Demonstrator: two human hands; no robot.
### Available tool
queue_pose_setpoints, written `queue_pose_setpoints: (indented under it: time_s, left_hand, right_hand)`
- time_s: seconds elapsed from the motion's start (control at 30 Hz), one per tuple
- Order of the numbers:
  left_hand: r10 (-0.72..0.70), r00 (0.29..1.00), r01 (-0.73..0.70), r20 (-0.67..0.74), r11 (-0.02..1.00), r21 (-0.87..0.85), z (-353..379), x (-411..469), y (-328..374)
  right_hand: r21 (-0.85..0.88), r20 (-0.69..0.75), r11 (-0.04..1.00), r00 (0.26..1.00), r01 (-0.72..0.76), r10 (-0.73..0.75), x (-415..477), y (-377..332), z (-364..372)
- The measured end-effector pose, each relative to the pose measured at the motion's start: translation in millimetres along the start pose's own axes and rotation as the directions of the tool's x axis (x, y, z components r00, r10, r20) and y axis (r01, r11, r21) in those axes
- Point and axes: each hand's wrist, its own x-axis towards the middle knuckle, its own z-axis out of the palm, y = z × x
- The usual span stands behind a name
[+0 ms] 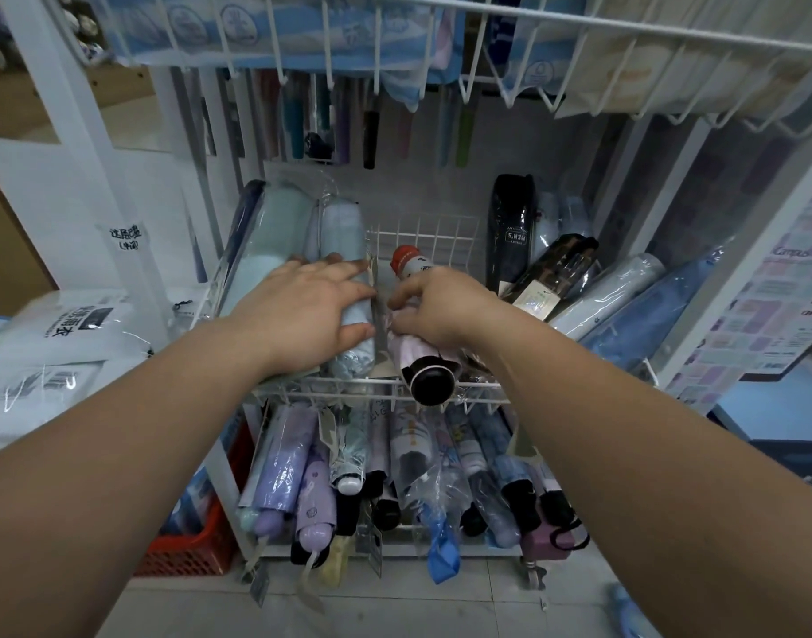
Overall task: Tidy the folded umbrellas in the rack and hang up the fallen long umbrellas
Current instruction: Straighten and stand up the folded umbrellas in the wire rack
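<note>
1. Left grip [303, 310]: fingers apart and straight, laid flat on a pale blue folded umbrella [344, 227] in the left part of the middle wire shelf [385, 384].
2. Right grip [436, 301]: fingers curled and clamped on a pink folded umbrella [418, 349] just beside the pale blue one. Its black handle cap [432, 382] overhangs the shelf's front rim.
3. Right part of the shelf: a black sleeved umbrella [510, 223] and blue umbrellas [648, 315] lie tilted.
4. Lower shelf: many folded umbrellas [395, 462], handles forward.
5. Long umbrellas [371, 135] hang at the back.
</note>
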Motion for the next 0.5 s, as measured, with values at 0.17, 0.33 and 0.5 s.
queue_pose_setpoints:
  time_s: [0.17, 0.33, 0.5]
  left_hand:
    - [-0.005, 1.000, 0.004, -0.017, 1.000, -0.024, 1, -3, 1]
    - [-0.010, 1.000, 0.009, -0.027, 0.999, -0.044, 1, -5, 0]
    - [-0.008, 0.999, 0.006, -0.034, 0.998, -0.062, 3, -5, -1]
  right_hand:
    - [0.180, -0.181, 0.984, 0.983, 0.002, 0.032, -14, 9, 4]
    - [0.244, -0.245, 0.970, 0.968, 0.001, 0.060, -25, 13, -2]
    - [0.244, -0.390, 0.968, 0.919, 0.050, 0.050, -28, 20, -7]
